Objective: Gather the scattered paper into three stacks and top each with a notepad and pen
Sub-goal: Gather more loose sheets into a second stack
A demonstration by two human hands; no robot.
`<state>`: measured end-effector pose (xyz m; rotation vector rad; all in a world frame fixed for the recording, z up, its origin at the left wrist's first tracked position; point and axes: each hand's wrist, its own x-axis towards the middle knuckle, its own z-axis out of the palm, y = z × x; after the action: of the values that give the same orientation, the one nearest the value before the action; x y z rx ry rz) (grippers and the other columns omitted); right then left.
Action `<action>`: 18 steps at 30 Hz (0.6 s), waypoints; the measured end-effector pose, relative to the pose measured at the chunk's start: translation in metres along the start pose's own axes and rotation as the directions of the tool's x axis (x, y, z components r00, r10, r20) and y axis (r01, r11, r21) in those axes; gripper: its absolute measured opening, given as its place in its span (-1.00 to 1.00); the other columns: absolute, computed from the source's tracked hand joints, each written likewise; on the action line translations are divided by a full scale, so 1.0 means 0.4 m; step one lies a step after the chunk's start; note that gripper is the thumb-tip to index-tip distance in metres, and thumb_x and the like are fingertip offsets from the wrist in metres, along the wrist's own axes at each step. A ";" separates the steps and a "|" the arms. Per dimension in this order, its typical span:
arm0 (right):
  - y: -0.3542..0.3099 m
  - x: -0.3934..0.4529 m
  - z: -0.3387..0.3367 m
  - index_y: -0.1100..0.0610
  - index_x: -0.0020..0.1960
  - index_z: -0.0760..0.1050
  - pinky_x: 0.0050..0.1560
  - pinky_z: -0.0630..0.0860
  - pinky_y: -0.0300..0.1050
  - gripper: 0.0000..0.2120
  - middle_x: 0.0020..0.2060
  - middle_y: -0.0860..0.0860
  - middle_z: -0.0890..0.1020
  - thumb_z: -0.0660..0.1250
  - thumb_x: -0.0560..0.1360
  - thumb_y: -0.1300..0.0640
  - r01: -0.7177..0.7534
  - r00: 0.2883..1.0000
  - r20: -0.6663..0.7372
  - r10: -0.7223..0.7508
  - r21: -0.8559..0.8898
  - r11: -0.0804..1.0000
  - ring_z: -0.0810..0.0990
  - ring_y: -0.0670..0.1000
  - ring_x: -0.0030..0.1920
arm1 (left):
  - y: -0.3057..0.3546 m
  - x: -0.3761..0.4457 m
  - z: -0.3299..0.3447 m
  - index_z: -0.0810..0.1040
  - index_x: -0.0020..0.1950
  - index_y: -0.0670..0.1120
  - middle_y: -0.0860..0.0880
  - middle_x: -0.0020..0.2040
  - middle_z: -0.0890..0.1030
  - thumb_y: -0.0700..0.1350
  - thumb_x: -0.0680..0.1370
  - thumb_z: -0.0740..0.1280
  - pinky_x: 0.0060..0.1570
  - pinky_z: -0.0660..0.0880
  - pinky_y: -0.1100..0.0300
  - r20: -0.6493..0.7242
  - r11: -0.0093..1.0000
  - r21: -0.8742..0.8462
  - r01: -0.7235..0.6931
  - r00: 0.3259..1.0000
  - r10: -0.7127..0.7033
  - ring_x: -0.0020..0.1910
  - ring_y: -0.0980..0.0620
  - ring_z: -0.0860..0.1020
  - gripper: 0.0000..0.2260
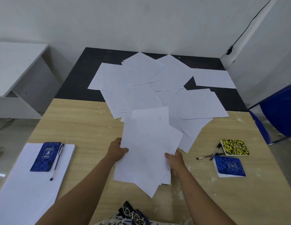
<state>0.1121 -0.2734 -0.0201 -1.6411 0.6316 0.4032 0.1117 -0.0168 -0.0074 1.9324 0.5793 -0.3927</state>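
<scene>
A loose sheaf (pixel 146 151) of paper hangs just above the near table (pixel 86 120) edge, pinched by both hands — left hand (pixel 117 151) with its thumb on top, right hand (pixel 174 160) likewise, fingers hidden beneath. Beyond lie scattered sheets (pixel 141 85). At left sits a neat stack (pixel 27 184) topped by a notepad (pixel 46 157) and pen (pixel 57 161); its near end is cut off.

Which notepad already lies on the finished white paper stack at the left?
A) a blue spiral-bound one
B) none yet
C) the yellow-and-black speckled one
A: a blue spiral-bound notepad lies on the neat white paper stack at the left, with a dark pen beside it.
</scene>
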 end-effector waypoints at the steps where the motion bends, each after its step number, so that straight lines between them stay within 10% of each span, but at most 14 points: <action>1: -0.005 0.000 -0.001 0.22 0.25 0.47 0.20 0.49 0.02 -0.71 0.18 0.14 0.59 0.28 0.54 0.34 -0.003 1.000 0.001 0.003 0.029 1.000 0.56 0.12 0.09 | 0.004 0.004 -0.003 0.40 0.34 -0.20 -0.12 0.20 0.54 -0.17 0.42 0.48 0.12 0.46 0.04 -0.024 0.999 -0.041 0.006 1.000 -0.007 0.17 -0.15 0.54 -0.47; 8: -0.107 -0.025 -0.018 0.15 0.16 0.49 0.18 0.50 0.04 -0.77 0.11 0.11 0.60 0.31 0.53 0.33 0.115 0.991 0.052 -0.120 0.094 0.989 0.58 0.12 0.07 | 0.073 0.008 -0.057 0.46 0.26 -0.22 -0.11 0.12 0.56 -0.27 0.41 0.50 -0.05 0.49 0.06 -0.085 0.941 -0.337 -0.029 0.996 0.000 0.02 -0.11 0.56 -0.54; 18: -0.239 -0.119 0.045 0.03 0.11 0.44 0.07 0.39 -0.18 -0.76 -0.01 -0.08 0.59 0.26 0.54 0.32 0.382 0.924 -0.055 -0.378 0.103 0.919 0.54 -0.03 0.03 | 0.176 -0.017 -0.076 0.57 0.17 -0.18 -0.07 0.05 0.65 -0.33 0.41 0.41 -0.11 0.52 0.13 -0.177 0.886 -0.315 -0.340 0.938 0.297 -0.03 -0.01 0.62 -0.66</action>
<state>0.1347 -0.2398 0.0804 -1.6202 0.3392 0.0540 0.1457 -0.0151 0.0619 1.6805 0.3676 0.0409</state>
